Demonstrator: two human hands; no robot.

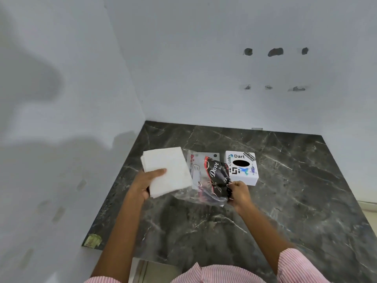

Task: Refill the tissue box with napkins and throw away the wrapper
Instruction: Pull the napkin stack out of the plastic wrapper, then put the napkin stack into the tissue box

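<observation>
Napkins out of wrapper, box not yet filled.
Left hand (pixel 148 180) clamps white napkin stack (pixel 167 171); right hand (pixel 238 193) pinches clear-and-black plastic wrapper (pixel 214 178); white stickered tissue box (pixel 242 167) sits right of stack, nearer right hand.

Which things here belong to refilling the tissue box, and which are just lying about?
Job: napkin stack in left hand; clear wrapper in right hand; tissue box.

Lying about: yellowish scrap at the counter's near-left corner.
</observation>
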